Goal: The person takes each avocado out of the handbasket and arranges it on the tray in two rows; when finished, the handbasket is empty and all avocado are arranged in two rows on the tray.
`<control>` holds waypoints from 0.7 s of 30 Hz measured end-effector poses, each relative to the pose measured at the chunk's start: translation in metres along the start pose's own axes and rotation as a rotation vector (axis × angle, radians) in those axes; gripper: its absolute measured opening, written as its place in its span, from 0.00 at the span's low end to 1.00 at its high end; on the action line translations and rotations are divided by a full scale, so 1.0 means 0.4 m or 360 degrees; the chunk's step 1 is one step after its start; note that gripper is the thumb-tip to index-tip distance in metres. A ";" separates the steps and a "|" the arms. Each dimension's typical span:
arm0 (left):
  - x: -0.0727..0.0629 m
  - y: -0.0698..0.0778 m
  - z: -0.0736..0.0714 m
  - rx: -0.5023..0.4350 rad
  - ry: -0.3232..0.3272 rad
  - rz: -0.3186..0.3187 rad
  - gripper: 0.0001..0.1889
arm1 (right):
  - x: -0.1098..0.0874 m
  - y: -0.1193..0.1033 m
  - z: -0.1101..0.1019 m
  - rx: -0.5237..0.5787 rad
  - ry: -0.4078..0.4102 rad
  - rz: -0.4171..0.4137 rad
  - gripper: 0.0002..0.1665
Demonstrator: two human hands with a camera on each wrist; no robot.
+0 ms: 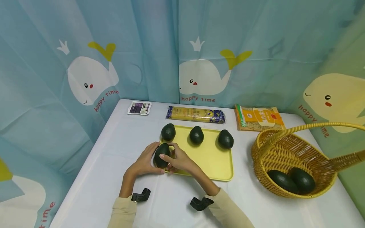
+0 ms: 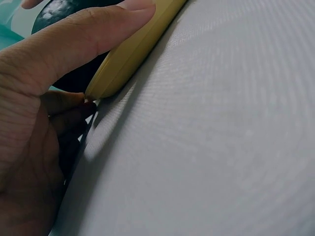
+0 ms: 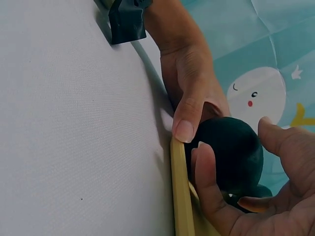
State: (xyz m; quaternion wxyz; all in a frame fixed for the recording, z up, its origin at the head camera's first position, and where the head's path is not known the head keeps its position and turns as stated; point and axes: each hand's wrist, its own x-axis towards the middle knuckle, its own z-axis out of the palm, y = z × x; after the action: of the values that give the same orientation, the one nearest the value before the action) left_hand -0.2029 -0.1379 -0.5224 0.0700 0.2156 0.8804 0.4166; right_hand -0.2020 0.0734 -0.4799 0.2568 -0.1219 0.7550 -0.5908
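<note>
A dark green avocado (image 1: 162, 155) is at the near left corner of the yellow tray (image 1: 211, 161). My right hand (image 1: 179, 159) holds it, thumb on one side and fingers on the other, as the right wrist view also shows. My left hand (image 1: 146, 161) grips that tray corner: its thumb (image 2: 98, 32) lies over the near rim, while the other fingers reach along the left side, partly hidden. Farther back on the tray, a row of three avocados spans from the left one (image 1: 168, 132) through the middle one (image 1: 196, 135) to the right one (image 1: 226, 139).
At the right stands a wicker basket (image 1: 258, 164) with a tall handle and two avocados (image 1: 301, 180) inside. Behind the tray lie a yellow and blue pasta pack (image 1: 195, 114), an orange food bag (image 1: 259, 118) and a small purple and white packet (image 1: 139, 108). A curtain (image 1: 159, 57) borders the table.
</note>
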 end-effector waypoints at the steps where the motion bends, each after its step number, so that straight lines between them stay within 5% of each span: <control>1: -0.001 0.000 0.001 -0.0001 0.0001 -0.0006 0.62 | -0.003 -0.001 0.000 0.0001 -0.0004 0.0004 0.45; 9: 0.004 0.006 0.007 0.0016 0.0013 -0.0070 0.63 | -0.024 -0.006 -0.024 -0.0035 0.0015 0.0040 0.49; 21: -0.001 -0.002 0.013 0.0043 0.0041 -0.0023 0.63 | -0.104 -0.027 -0.122 -0.0163 -0.0009 0.0009 0.35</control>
State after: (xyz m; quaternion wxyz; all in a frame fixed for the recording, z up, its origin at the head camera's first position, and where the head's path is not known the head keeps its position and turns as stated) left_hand -0.2011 -0.1350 -0.5262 0.0587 0.2048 0.8883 0.4069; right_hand -0.1943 0.1312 -0.4512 0.2541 -0.1343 0.7839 -0.5504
